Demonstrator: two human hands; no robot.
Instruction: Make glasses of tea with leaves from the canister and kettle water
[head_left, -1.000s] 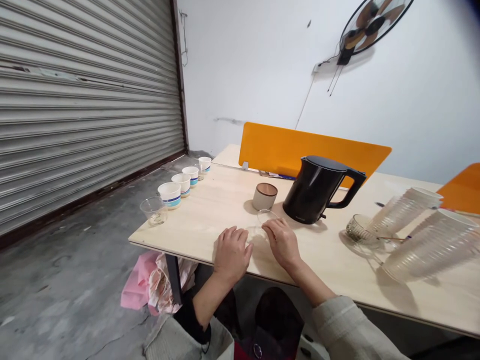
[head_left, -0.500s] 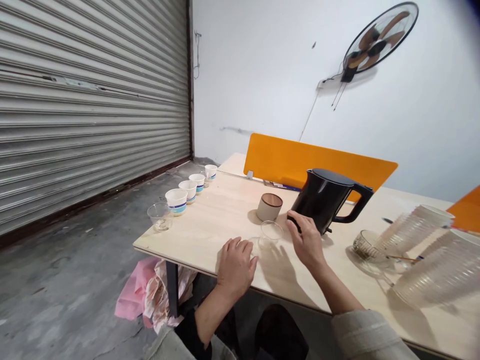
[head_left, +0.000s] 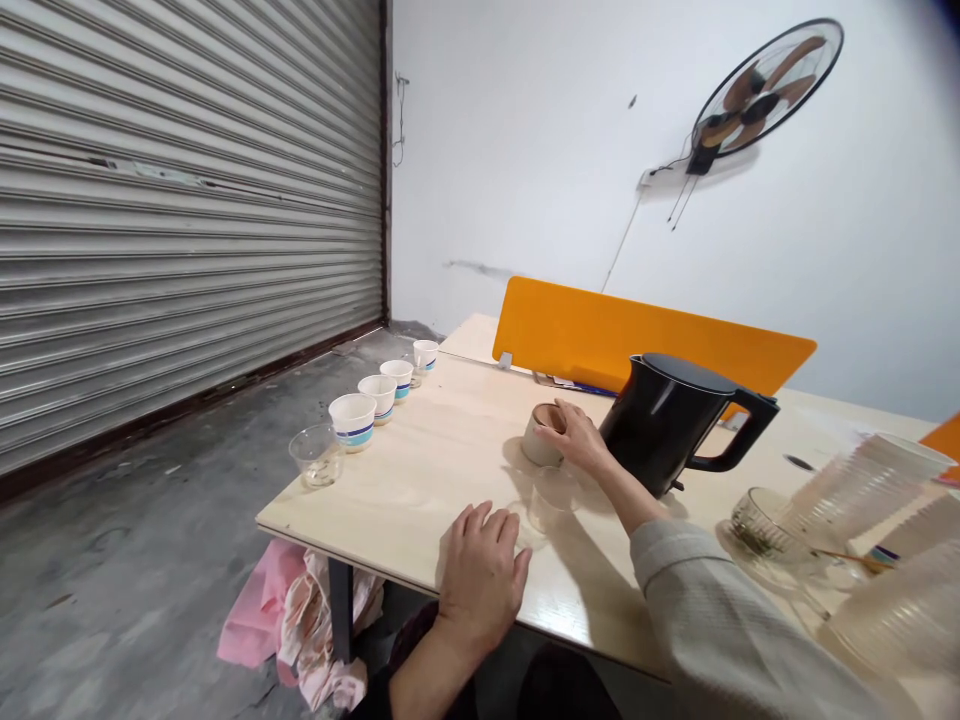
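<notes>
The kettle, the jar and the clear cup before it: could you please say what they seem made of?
Kettle: glossy black, probably plastic or coated metal, given bright highlights. Jar: matte beige, perhaps ceramic, its sides showing no shine. Clear cup: likely thin plastic, since the table shows through, possibly glass.

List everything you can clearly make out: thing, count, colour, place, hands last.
Table: 1, pale wood, centre
Floor: 1, grey, left
Wall: 1, white, back
Roller shutter: 1, grey, left
Wall fan: 1, black-brown, upper right
Divider panels: 2, orange, table's back, right
Electric kettle: 1, black, before rear panel
Canister: 1, pale grey, brown top, left of kettle
Paper cups: 4, white with blue bands, left edge
Plastic cups: 3, clear, one before canister, two by paper cups
Cup stacks: 2, clear, table's right
Glass with green bits: 1, clear, left of stacks
Fabric: count unclear, pink, under table
Sleeve: 1, pale grey, lower right
Left hand: 1, bare, table's front edge
Right hand: 1, bare, on canister
</notes>
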